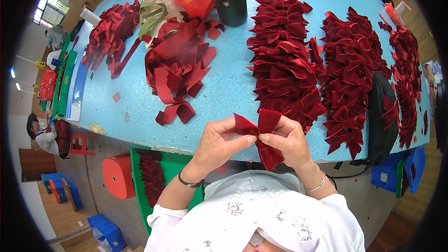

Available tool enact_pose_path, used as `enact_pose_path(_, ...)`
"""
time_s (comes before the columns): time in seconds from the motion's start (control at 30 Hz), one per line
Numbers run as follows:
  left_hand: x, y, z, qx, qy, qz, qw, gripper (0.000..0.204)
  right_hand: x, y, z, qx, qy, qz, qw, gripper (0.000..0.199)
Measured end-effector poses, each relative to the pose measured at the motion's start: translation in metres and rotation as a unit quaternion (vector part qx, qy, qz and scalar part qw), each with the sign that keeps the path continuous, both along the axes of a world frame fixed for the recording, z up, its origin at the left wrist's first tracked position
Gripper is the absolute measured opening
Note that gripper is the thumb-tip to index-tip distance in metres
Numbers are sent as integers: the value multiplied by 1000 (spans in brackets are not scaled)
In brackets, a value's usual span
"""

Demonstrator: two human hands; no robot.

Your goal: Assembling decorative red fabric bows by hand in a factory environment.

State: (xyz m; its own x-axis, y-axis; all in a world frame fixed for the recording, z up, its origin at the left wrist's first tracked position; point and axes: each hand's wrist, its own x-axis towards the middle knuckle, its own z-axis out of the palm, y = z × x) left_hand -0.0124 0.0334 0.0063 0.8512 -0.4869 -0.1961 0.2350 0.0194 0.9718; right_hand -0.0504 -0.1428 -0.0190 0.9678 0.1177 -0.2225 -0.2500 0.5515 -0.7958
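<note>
My left hand [218, 142] and right hand [290, 141] pinch a dark red velvet bow [269, 122] at its waist, just below the frame's centre. It looks light, soft and easily creased, best held by that gathered middle. Beyond lie stacked bows [284, 60], upper centre, and loose ribbon strips [175, 58], upper left.

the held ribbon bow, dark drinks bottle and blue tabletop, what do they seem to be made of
Ribbon bow: probably velvet, given its soft, deep-red sheen and fabric folds.
Dark drinks bottle: coated metal or hard plastic; its smooth, rigid wall leaves that open.
Blue tabletop: perhaps laminate or painted board, smooth-looking and speckled, with a worn front edge.
</note>
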Motion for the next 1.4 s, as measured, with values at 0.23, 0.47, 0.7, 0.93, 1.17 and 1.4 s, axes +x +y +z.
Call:
enact_pose_path(0.23, -2, -7, -9, 157, -277, 76, 945, 7, -1, -5, -1, -168, -47, 62, 983, 23)
enact_pose_path(0.47, 10, -4, -2, 157, -343, 194, 906, 13, 0, -8, -4, -131, -21, 67, 989, 22)
enact_pose_path(0.7, 0, 6, -12, 37, -152, 200, 967, 18, -1, -6, -8, -56, -51, -24, 997, 16)
enact_pose_path(0.93, -17, -17, -25, -3, -122, 104, 987, 11, -5, 0, -8, -100, -79, -19, 992, 16)
enact_pose_path(1.17, -19, -19, -22, 59, -185, 126, 973, 11, -7, 4, -9, -172, -87, -71, 979, 10)
enact_pose_path(1.4, -27, -20, -24, 110, -143, 143, 973, 12, -16, 10, -15, -247, -96, -126, 956, 5)
